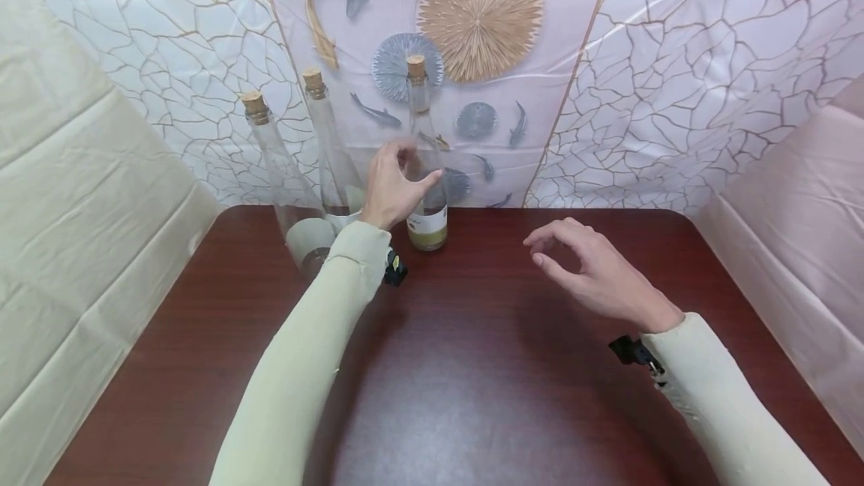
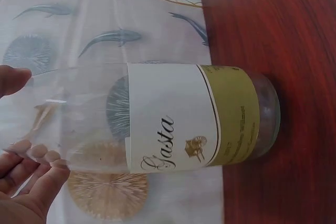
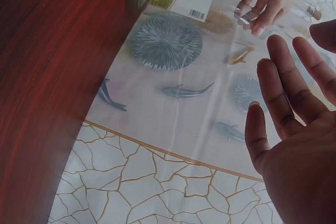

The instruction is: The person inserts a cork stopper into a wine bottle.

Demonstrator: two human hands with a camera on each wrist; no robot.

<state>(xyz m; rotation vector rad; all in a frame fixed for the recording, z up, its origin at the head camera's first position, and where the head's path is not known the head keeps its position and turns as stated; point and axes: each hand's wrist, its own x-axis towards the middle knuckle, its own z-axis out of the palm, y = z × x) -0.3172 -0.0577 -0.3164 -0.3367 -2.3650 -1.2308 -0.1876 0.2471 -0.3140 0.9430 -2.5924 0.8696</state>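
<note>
A clear glass bottle (image 1: 428,220) with a cork stopper (image 1: 415,66) and a white and olive label (image 2: 173,118) stands upright at the table's back edge. My left hand (image 1: 394,184) curls round its upper body, thumb on the near side. Through the glass in the left wrist view, several fingertips (image 2: 39,152) show. My right hand (image 1: 594,272) hovers over the table to the right, fingers loosely bent and holding nothing. In the right wrist view, the right palm (image 3: 310,166) faces the camera, apart from the bottle.
Two more corked glass bottles stand left of my left hand, one nearer (image 1: 286,163) and one farther back (image 1: 331,148); my left sleeve (image 1: 317,328) partly overlaps them. Behind the dark red-brown table (image 1: 445,396) hangs a patterned cloth (image 1: 594,96), with pale padded panels (image 1: 81,246) along the sides.
</note>
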